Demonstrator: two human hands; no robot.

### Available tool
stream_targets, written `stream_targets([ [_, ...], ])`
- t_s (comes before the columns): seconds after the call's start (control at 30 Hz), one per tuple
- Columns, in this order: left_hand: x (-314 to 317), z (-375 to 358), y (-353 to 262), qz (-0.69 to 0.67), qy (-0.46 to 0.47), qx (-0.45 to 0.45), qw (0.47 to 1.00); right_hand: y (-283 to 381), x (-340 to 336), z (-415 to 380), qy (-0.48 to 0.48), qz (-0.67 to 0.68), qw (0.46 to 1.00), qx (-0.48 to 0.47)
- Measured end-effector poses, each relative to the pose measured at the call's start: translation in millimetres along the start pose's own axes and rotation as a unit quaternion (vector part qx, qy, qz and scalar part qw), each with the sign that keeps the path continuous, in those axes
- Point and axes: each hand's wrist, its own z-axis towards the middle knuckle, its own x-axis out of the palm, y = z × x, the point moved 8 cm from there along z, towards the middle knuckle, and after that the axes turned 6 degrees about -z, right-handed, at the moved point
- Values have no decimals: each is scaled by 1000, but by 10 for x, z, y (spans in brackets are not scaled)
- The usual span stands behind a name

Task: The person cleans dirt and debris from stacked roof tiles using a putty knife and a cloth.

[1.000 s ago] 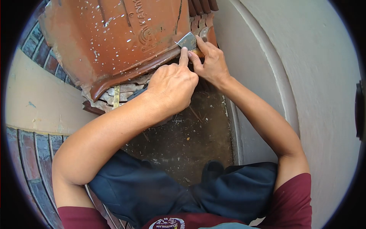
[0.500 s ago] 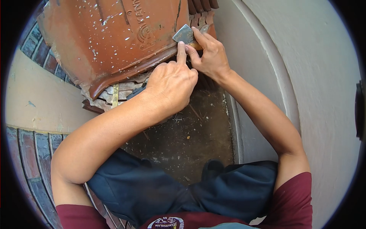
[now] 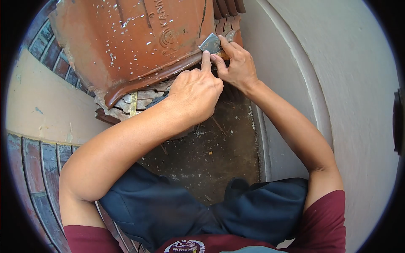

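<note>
A small flat metal blade (image 3: 210, 44) lies against the lower right edge of an orange-brown roof tile (image 3: 139, 50). My right hand (image 3: 238, 65) grips this tool at the blade's right side, thumb and fingers around its brownish handle part. My left hand (image 3: 195, 90) is just left of it, below the tile's raised rim. Its index finger is stretched out, with the tip at the blade's lower edge, while the other fingers are curled under. Whatever those fingers may hold is hidden.
Stacked tiles (image 3: 141, 99) show under the top tile, beside a yellow strip (image 3: 133, 103). On the right curves a pale wall (image 3: 287, 84); at the left are a cream surface (image 3: 50, 101) and dark brick-like rows (image 3: 36, 164). Dark ground (image 3: 202, 154) lies below the hands.
The tile, the blade and both hands appear slightly further right and lower in the view. The grip of my right hand and the pointing left index finger look much the same.
</note>
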Motion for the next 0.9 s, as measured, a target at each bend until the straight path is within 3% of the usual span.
stream_targets([
  [0.17, -9, -15, -2, -8, -37, -3, 999, -12, -30, -14, 17, -1, 1000, 3],
  [0.3, 20, 22, -22, 8, 25, -14, 1000, -32, 35, -12, 4, 34, 999, 7],
  [0.53, -254, -63, 67, -79, -122, -12, 989, 21, -110, 60, 9, 7, 1000, -7],
  [0.63, -523, -71, 197, -58, -175, -5, 983, -35, -233, 161, -39, 31, 999, -19],
  [0.77, -1143, -218, 403, -50, -329, 34, 943, -185, -375, 352, -71, 89, 993, 42],
  [0.8, -1261, -248, 442, -49, -357, 0, 933, -227, -370, 384, -86, 92, 991, 52],
  [0.9, -1288, -249, 501, -48, -449, 35, 891, -259, -337, 424, -95, 109, 988, 61],
])
